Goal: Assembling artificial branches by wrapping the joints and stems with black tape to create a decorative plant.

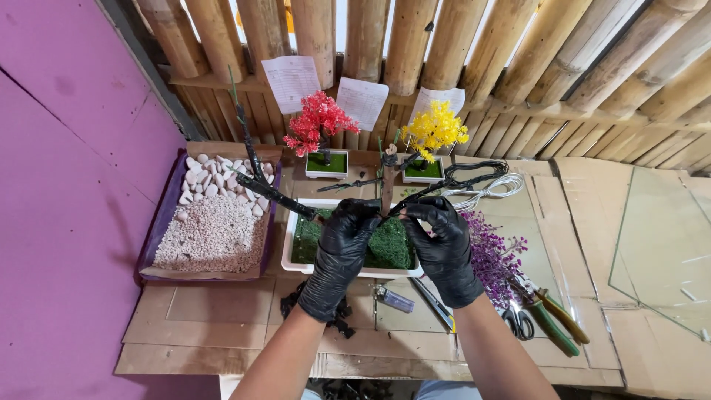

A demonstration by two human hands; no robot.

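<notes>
Both my hands wear black gloves. My left hand (342,248) and my right hand (444,244) meet at the base of a bare artificial tree (388,178) with a brown trunk and black wire branches. The tree stands in a white rectangular pot (290,248) filled with green moss. My fingers pinch the trunk and the low branches just above the moss. One long black branch (274,194) reaches left over the tray of stones.
A purple tray (169,215) holds gravel and white pebbles at the left. Two small finished trees, red (318,122) and yellow (435,130), stand behind. Purple blossom sprigs (492,255), green-handled pliers (552,318), scissors (521,322), a lighter (395,298), wire coils (485,181) and a glass sheet (663,244) lie right.
</notes>
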